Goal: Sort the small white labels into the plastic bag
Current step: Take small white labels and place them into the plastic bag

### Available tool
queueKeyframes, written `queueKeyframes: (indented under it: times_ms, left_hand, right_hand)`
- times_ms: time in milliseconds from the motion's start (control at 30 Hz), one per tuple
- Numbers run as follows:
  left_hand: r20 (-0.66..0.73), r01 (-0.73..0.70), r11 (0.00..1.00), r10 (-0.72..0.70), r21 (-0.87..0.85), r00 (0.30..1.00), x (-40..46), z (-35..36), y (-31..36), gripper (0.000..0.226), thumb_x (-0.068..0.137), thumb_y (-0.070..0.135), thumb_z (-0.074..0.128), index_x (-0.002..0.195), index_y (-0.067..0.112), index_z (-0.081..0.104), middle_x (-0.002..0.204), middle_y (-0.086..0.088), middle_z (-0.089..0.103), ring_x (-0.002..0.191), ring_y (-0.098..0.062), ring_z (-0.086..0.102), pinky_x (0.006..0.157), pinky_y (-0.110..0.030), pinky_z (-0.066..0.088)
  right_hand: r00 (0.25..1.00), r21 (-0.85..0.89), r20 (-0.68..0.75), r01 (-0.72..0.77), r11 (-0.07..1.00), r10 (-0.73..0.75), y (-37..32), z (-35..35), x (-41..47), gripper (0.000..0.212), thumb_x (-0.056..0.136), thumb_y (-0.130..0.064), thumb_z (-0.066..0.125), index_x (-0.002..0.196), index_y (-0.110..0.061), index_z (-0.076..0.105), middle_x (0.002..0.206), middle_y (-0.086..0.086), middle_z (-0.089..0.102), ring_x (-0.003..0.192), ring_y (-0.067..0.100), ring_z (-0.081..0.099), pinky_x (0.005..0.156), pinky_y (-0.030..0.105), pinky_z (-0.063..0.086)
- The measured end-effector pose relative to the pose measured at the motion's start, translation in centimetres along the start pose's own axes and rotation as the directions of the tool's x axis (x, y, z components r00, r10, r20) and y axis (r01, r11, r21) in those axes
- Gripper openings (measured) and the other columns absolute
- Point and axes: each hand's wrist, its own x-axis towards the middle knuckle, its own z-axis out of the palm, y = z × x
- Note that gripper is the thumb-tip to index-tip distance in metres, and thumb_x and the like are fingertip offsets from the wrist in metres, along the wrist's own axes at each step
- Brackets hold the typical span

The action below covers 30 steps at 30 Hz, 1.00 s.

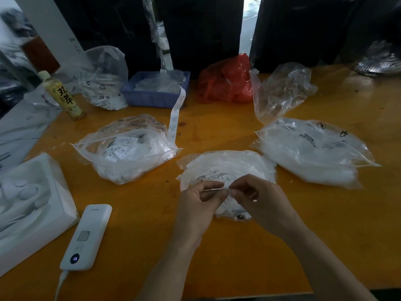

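Labels [219, 177] lie in a loose heap on a bag [227, 164] at lower centre of the frame, just above both hands. The left hand [198, 203] and right hand [258, 198] meet over the heap, each pinching one end of a thin white label [214, 189] between thumb and fingertips. At centre left an open bag [128, 153] already holds many labels; the full bag [312, 148] at right looks done. Judging by the heap, plenty remains to sort.

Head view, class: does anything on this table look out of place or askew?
Yes: a label strip trails out of the blue tray, over its rim, onto the table towards the left bag, rather than staying contained.
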Motion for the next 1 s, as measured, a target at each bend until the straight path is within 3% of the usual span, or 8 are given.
queueKeyframes:
  times_ms: [333, 433, 533, 600, 667, 800, 933, 1000]
  left_hand:
    - [-0.030, -0.037, 0.996, 0.040, 0.078, 0.999, 0.9, -1.7, 0.1, 0.026, 0.091, 0.023, 0.082, 0.082, 0.047, 0.079, 0.091, 0.025, 0.077, 0.087, 0.008, 0.070, 0.065, -0.005, 0.051]
    - [-0.183, -0.016, 0.998, 0.028, 0.066, 0.983, 2.7, -4.3, 0.9, 0.031, 0.091, 0.025, 0.080, 0.084, 0.055, 0.076, 0.090, 0.027, 0.075, 0.078, 0.006, 0.071, 0.057, -0.008, 0.052]
    - [-0.461, -0.032, 0.947, -0.125, -0.319, 0.879, 6.2, -8.5, 2.6, 0.014, 0.094, 0.017, 0.078, 0.102, 0.029, 0.077, 0.091, 0.008, 0.079, 0.070, -0.002, 0.070, 0.059, -0.016, 0.057]
    - [-0.497, -0.077, 0.757, -0.345, -0.649, 0.796, 8.9, -11.1, 3.9, 0.011, 0.094, 0.010, 0.077, 0.103, 0.008, 0.071, 0.108, -0.007, 0.076, 0.083, -0.012, 0.073, 0.070, -0.023, 0.064]
    - [-0.472, -0.102, 0.666, -0.403, -0.739, 0.784, 11.1, -13.0, 4.6, 0.015, 0.097, 0.010, 0.076, 0.105, 0.001, 0.067, 0.122, -0.013, 0.071, 0.095, -0.018, 0.072, 0.084, -0.032, 0.066]
    - [-0.448, -0.064, 0.759, -0.312, -0.648, 0.838, 11.4, -12.5, 4.3, 0.036, 0.105, 0.007, 0.060, 0.139, -0.003, 0.056, 0.139, -0.020, 0.063, 0.112, -0.023, 0.070, 0.094, -0.033, 0.063]
    - [-0.481, 0.014, 0.921, -0.216, -0.389, 0.850, 7.7, -9.1, 2.4, 0.012, 0.106, 0.019, 0.060, 0.108, 0.014, 0.070, 0.103, -0.004, 0.075, 0.083, -0.012, 0.072, 0.073, -0.028, 0.060]
    - [-0.372, 0.050, 0.957, -0.158, -0.284, 0.915, 5.6, -7.1, 1.3, 0.015, 0.107, 0.023, 0.058, 0.102, 0.015, 0.070, 0.082, 0.003, 0.075, 0.069, -0.010, 0.069, 0.067, -0.027, 0.056]
  right_hand:
    - [0.999, -0.004, -0.047, -0.027, 1.000, 0.027, 0.1, 1.1, 1.1, 0.011, 0.095, -0.023, 0.070, 0.105, -0.026, 0.074, 0.088, -0.024, 0.067, 0.086, -0.011, 0.062, 0.069, 0.007, 0.047]
    - [0.996, 0.036, -0.059, -0.060, 0.998, 0.062, 0.3, 1.1, 1.6, 0.018, 0.098, -0.030, 0.065, 0.115, -0.033, 0.070, 0.096, -0.024, 0.069, 0.088, -0.008, 0.063, 0.072, 0.008, 0.049]
    - [0.991, 0.058, -0.055, -0.116, 0.992, 0.119, 0.8, 1.0, 1.8, 0.018, 0.099, -0.034, 0.062, 0.115, -0.033, 0.069, 0.095, -0.022, 0.070, 0.086, -0.006, 0.065, 0.073, 0.015, 0.054]
    - [0.990, 0.056, -0.039, -0.133, 0.989, 0.136, 1.0, 1.1, 1.7, 0.018, 0.099, -0.034, 0.061, 0.114, -0.031, 0.069, 0.096, -0.021, 0.071, 0.086, -0.005, 0.065, 0.076, 0.018, 0.056]
    - [0.989, 0.069, -0.032, -0.145, 0.987, 0.147, 1.3, 1.2, 1.4, 0.018, 0.099, -0.035, 0.060, 0.115, -0.032, 0.068, 0.098, -0.021, 0.070, 0.088, -0.005, 0.065, 0.075, 0.016, 0.055]
    - [0.986, 0.052, -0.035, -0.163, 0.985, 0.165, 2.2, 1.2, 1.2, 0.018, 0.098, -0.034, 0.061, 0.115, -0.031, 0.068, 0.094, -0.022, 0.070, 0.086, -0.009, 0.063, 0.070, 0.008, 0.050]
    - [0.981, -0.221, -0.062, -0.191, 0.956, 0.182, 3.6, 1.4, 1.8, 0.016, 0.102, -0.029, 0.059, 0.114, -0.031, 0.069, 0.099, -0.022, 0.068, 0.080, -0.006, 0.061, 0.064, 0.004, 0.044]
    - [0.983, -0.397, -0.056, -0.182, 0.900, 0.174, 4.4, 1.7, 2.4, 0.023, 0.104, -0.029, 0.055, 0.124, -0.029, 0.067, 0.114, -0.013, 0.069, 0.093, 0.001, 0.063, 0.078, 0.007, 0.044]
